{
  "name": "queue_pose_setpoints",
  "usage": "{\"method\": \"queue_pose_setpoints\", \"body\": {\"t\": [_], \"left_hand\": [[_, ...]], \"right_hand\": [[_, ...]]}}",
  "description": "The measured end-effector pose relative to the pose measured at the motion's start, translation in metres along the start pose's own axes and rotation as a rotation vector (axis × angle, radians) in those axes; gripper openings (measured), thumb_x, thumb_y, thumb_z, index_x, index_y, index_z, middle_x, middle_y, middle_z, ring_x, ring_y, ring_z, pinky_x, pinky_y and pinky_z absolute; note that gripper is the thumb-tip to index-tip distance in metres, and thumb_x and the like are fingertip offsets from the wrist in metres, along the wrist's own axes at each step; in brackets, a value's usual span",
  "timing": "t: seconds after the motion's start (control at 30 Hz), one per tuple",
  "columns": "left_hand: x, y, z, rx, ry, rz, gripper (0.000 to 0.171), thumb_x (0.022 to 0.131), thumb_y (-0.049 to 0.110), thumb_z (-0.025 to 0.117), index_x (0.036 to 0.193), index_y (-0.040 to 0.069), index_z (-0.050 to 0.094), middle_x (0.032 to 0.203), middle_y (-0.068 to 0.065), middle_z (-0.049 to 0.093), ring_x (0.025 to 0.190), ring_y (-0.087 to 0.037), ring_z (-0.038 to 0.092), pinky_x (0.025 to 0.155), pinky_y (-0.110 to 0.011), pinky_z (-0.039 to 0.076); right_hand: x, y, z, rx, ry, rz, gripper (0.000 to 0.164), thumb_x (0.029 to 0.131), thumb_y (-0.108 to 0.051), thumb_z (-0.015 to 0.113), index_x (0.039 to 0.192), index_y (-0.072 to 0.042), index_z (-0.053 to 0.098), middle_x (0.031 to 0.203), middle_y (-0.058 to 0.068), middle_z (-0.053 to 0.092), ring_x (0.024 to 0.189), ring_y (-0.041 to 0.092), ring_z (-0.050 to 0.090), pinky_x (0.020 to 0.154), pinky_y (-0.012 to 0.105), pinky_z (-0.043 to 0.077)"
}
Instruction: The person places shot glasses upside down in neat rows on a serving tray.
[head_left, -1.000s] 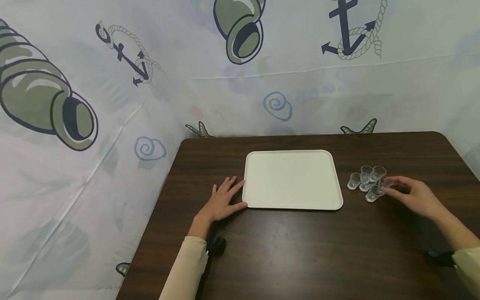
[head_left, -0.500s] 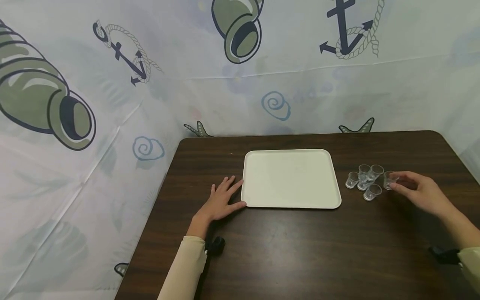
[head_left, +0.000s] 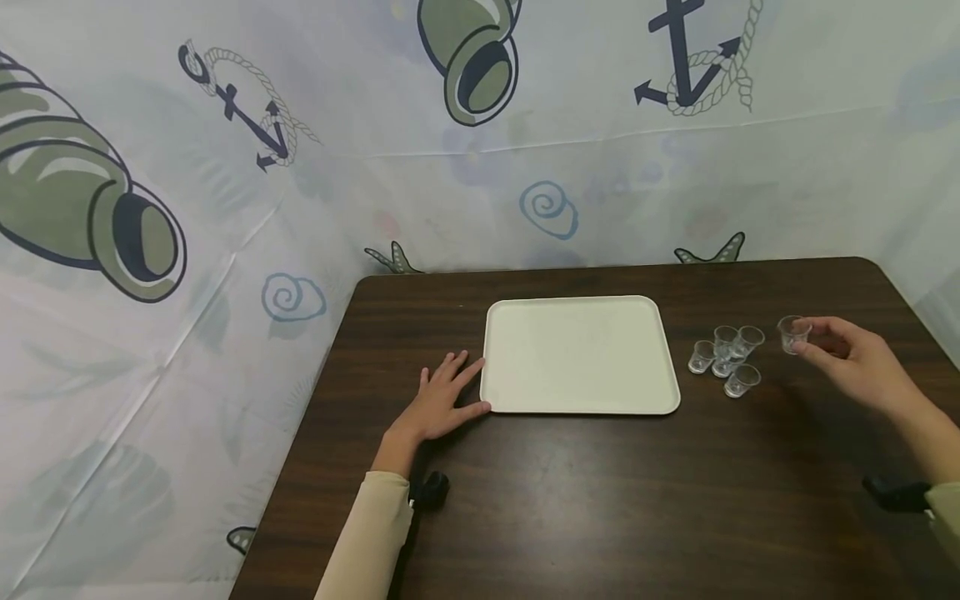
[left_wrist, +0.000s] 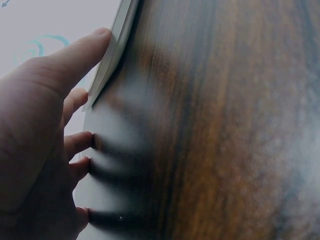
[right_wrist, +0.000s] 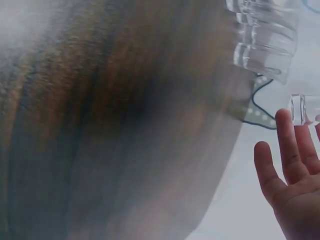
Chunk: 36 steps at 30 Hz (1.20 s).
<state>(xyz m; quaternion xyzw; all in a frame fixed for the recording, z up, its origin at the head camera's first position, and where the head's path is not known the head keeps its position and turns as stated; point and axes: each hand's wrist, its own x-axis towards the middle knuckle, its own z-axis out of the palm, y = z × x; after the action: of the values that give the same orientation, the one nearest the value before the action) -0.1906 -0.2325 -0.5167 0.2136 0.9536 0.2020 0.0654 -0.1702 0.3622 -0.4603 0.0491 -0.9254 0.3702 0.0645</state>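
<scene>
My right hand (head_left: 862, 358) pinches a small clear shot glass (head_left: 792, 334) between thumb and fingers, to the right of the other glasses. In the right wrist view this glass (right_wrist: 298, 111) appears near the right edge, its far part cut off by the frame. Several more clear shot glasses (head_left: 742, 381) stand close together on the dark table. A white rectangular tray (head_left: 577, 358) lies to their left. Spread fingers of my left hand (head_left: 438, 400) rest at the tray's left side, and the thumb touches its near left corner. The left wrist view shows that thumb against the tray rim (left_wrist: 115, 47).
The brown wood-grain table (head_left: 600, 500) has rounded far corners. Behind it and on the left hangs a pale cloth (head_left: 450, 208) printed with shells, anchors and starfish. A black strap device (head_left: 431, 492) sits at the left wrist, another (head_left: 896, 493) at the right.
My right hand has drawn one shot glass away from the cluster, to the right and toward the table's far side. The left hand stays at the tray.
</scene>
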Motion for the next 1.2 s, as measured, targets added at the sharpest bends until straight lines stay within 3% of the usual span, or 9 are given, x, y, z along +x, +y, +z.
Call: {"method": "queue_pose_setpoints", "body": {"t": [0.33,0.57,0.8,1.2], "left_hand": [[0.001,0.001,-0.002,0.006,-0.013,-0.009,0.082,0.090,0.068,0.052,0.158,0.032,0.023,0.163,-0.008,0.016,0.150,-0.032,0.006,0.110,-0.068,0.002],[0.001,0.000,-0.002,-0.006,0.000,0.002,0.082,0.090,0.066,0.054,0.157,0.031,0.025,0.163,-0.009,0.017,0.149,-0.032,0.007,0.109,-0.070,0.002],[0.000,0.000,-0.002,-0.005,-0.010,0.003,0.081,0.091,0.066,0.053,0.158,0.032,0.022,0.163,-0.007,0.015,0.150,-0.030,0.005,0.110,-0.068,0.001],[-0.001,0.000,-0.001,-0.005,-0.011,0.006,0.081,0.091,0.067,0.052,0.158,0.031,0.022,0.163,-0.008,0.015,0.150,-0.031,0.006,0.109,-0.069,0.002]], "right_hand": [[0.013,-0.019,-0.012,0.007,0.075,-0.074,0.035,0.100,-0.014,0.058,0.128,0.007,0.053,0.105,0.010,0.056,0.080,-0.016,0.044,0.060,0.008,0.038],[0.023,-0.038,-0.018,0.026,0.099,-0.115,0.035,0.099,-0.012,0.059,0.129,0.005,0.053,0.105,-0.013,0.051,0.085,-0.019,0.044,0.065,0.003,0.036],[0.028,-0.056,-0.019,-0.004,0.101,-0.123,0.039,0.100,-0.015,0.058,0.133,0.004,0.051,0.115,0.017,0.054,0.088,-0.016,0.040,0.070,0.005,0.032],[0.042,-0.072,-0.016,0.040,0.066,-0.168,0.042,0.099,-0.014,0.059,0.135,0.005,0.050,0.122,0.025,0.052,0.093,-0.013,0.041,0.074,0.000,0.030]]}}
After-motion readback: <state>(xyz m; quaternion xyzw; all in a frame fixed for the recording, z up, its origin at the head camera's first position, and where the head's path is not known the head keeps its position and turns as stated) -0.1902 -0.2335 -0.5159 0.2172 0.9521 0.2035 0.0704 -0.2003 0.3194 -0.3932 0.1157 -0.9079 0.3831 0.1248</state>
